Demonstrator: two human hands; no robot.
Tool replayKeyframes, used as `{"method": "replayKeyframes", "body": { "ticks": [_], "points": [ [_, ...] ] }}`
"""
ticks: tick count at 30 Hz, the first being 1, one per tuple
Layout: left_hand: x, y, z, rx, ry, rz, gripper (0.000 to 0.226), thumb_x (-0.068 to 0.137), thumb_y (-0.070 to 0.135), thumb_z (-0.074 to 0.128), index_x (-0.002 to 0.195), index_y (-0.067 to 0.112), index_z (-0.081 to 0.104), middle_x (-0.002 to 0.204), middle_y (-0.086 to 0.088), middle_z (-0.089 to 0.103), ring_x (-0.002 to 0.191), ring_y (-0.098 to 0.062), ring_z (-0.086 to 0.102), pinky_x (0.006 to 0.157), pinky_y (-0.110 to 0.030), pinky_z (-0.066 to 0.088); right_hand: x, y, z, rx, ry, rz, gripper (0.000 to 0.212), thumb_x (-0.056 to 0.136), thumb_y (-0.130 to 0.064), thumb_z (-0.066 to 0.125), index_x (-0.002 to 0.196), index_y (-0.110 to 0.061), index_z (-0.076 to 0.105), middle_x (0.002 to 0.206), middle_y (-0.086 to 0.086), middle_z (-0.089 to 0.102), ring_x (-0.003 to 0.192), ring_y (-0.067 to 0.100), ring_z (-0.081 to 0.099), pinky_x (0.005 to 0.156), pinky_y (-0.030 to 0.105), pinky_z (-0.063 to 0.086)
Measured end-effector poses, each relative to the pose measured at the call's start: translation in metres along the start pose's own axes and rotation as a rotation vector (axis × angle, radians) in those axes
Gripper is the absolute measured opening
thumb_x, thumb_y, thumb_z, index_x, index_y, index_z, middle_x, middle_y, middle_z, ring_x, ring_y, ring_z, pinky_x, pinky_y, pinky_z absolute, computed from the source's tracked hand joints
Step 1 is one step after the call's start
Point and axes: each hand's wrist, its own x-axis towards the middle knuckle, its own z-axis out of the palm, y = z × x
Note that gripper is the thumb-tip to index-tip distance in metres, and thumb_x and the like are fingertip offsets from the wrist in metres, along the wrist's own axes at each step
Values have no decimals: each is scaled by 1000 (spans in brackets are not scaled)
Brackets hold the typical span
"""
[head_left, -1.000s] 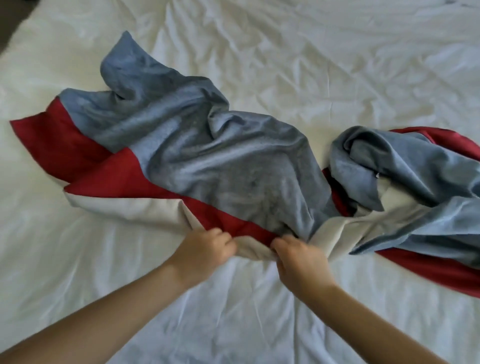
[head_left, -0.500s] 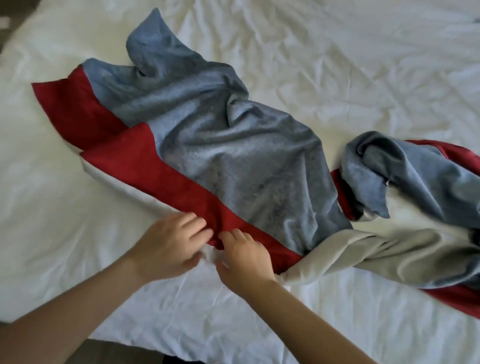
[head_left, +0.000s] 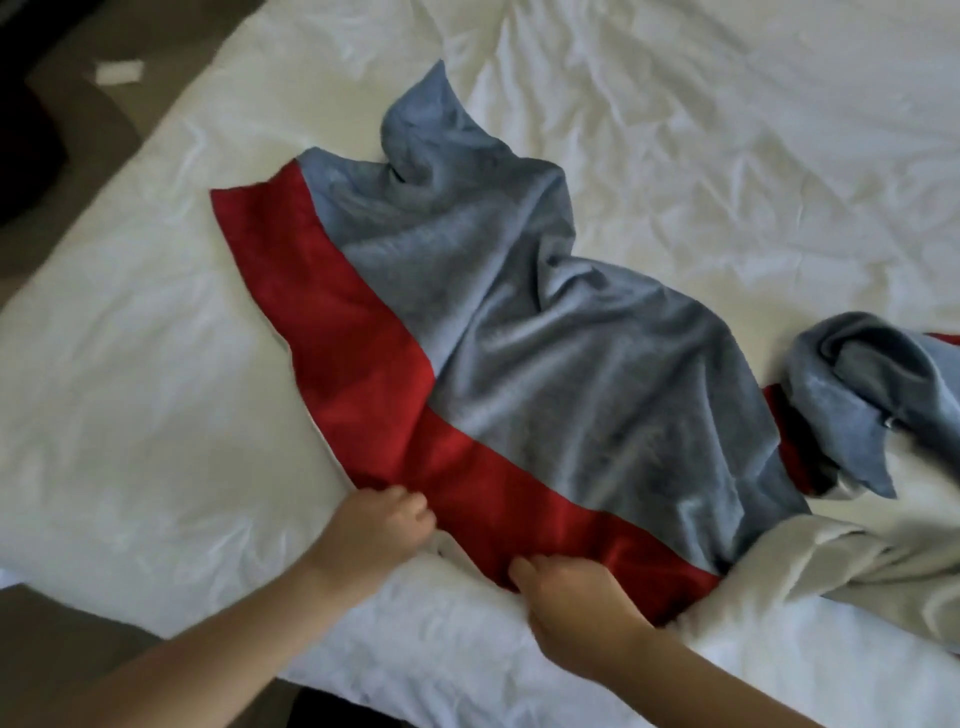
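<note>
A large cloth (head_left: 545, 374) in blue-grey, red and off-white bands lies rumpled across a white bed (head_left: 156, 415). Its red band runs along the near side, and its right part is bunched in folds (head_left: 857, 395). My left hand (head_left: 374, 535) grips the near edge of the red band with curled fingers. My right hand (head_left: 571, 597) pinches the same edge a little further right, close to the bed's front edge.
The bed's near edge and left corner are in view, with brown floor (head_left: 62, 156) beyond on the left. A small white object (head_left: 119, 71) lies on the floor at the upper left. Wrinkled white sheet (head_left: 727, 130) stretches behind the cloth.
Both hands have worked leftward along the cloth's near edge. The off-white strip beside the red band on the left has been tucked under, leaving red at the edge. My view has swung left.
</note>
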Motion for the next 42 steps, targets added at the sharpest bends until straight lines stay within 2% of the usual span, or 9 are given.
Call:
{"method": "replayKeyframes", "body": {
  "ticks": [5,12,17,22,25,27,33,37,42],
  "points": [
    [-2,-24,7,-2,67,182,15,66,15,50,59,25,58,58,7,52,55,-14,55,46,-27,44,17,-12,-20,-47,-14,55,27,85,-41,49,100,-20,57,98,3,63,89,27,62,65,31,40],
    [-17,-133,-4,-48,69,254,72,55,25,74,125,25,61,128,-9,61,112,-25,61,100,-41,46,111,-82,-76,106,535,162,31,82,-47,57,95,-20,61,87,-3,60,81,20,60,52,33,49],
    [-10,-209,-2,22,129,-21,53,77,-2,48,127,7,59,128,-21,58,116,-37,57,102,-48,44,190,-114,-90,129,466,343,59,78,-58,57,123,-21,49,110,0,56,102,24,54,72,36,48],
    [20,-241,8,66,12,-132,40,89,-1,33,119,1,59,127,-23,56,122,-36,52,106,-46,35,234,-132,-71,25,364,492,51,76,-49,66,111,-15,49,106,6,53,93,27,53,58,33,33],
    [22,-241,3,139,-24,-70,14,68,-8,62,78,1,64,75,-18,63,70,-34,66,64,-40,52,240,-138,-63,-7,439,467,21,82,-17,55,102,-12,52,99,6,56,86,27,57,52,31,29],
    [16,-244,-2,163,4,-35,17,54,-7,71,62,5,61,58,-12,58,50,-30,61,44,-30,45,238,-138,-64,38,453,456,18,80,-4,51,97,-10,52,94,7,58,82,28,58,51,31,29],
    [-49,-253,15,207,81,108,25,69,8,42,65,16,66,56,0,56,45,-20,57,35,-21,36,219,-160,-59,51,362,216,20,78,-8,48,98,-11,52,94,9,59,82,33,59,54,33,31],
    [-97,-262,29,148,82,183,32,68,4,40,71,16,70,58,2,58,46,-19,57,38,-23,42,214,-181,-58,-31,259,-11,23,79,-22,53,100,-15,52,91,5,61,79,30,61,53,30,32],
    [-105,-298,24,120,214,54,41,77,4,36,96,5,72,87,-14,70,77,-31,69,67,-38,58,249,-198,-74,-23,348,109,40,81,-43,61,108,-16,50,96,4,59,82,27,60,56,30,35]
  ]
}}
